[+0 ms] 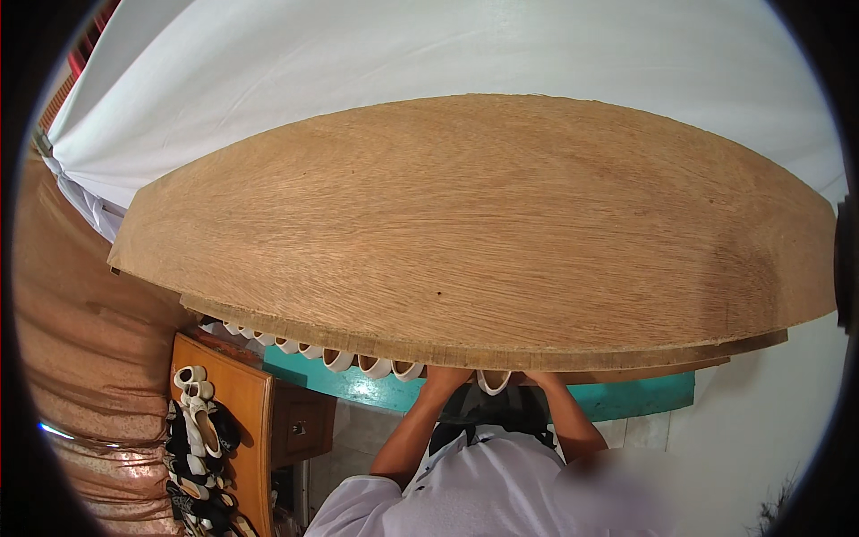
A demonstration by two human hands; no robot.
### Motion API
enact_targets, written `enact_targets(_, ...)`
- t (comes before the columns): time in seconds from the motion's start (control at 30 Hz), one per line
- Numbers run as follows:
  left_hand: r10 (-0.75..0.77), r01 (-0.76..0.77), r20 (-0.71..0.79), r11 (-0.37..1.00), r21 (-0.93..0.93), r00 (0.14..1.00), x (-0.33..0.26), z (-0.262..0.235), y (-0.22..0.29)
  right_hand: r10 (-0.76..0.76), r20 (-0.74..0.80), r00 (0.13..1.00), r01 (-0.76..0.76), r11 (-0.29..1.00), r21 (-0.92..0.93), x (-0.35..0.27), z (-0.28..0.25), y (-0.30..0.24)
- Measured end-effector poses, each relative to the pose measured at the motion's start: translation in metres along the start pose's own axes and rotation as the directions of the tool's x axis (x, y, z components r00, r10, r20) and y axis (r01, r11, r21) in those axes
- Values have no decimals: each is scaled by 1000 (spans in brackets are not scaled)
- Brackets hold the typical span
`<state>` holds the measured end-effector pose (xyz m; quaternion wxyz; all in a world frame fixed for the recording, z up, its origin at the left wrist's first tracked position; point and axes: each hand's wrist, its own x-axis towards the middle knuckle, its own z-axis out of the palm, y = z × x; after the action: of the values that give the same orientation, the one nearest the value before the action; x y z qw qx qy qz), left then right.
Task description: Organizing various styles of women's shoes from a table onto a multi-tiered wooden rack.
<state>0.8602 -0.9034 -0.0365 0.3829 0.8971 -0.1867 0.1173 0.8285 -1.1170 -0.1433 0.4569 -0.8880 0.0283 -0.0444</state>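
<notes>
A white shoe shows its rounded heel and open top below the front edge of a wooden board. My left hand is just left of this shoe, and my right hand lies close on its right. Both reach in under the board, so the fingers are hidden and I cannot see whether they touch the shoe. Left of my left hand, a row of similar white shoes pokes out from beneath the same edge, heels toward me.
Below the board runs a turquoise surface. To the left, an orange-brown wooden cabinet carries several black and white shoes. A shiny brown curtain hangs at far left, and white cloth covers the back.
</notes>
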Motion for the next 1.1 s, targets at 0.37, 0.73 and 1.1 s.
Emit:
enact_targets(0.37,1,-1,13,1000,24,1000,-11,27,-18,-117,-30,993,111,981,-157,3,-12,-16)
enact_targets(0.73,2,0,-47,999,36,999,-18,33,-29,13,-78,997,-26,987,-158,-3,9,-14)
enact_targets(1.1,-54,47,-87,996,-82,995,-19,34,-22,-328,-155,932,235,871,-432,-8,18,3)
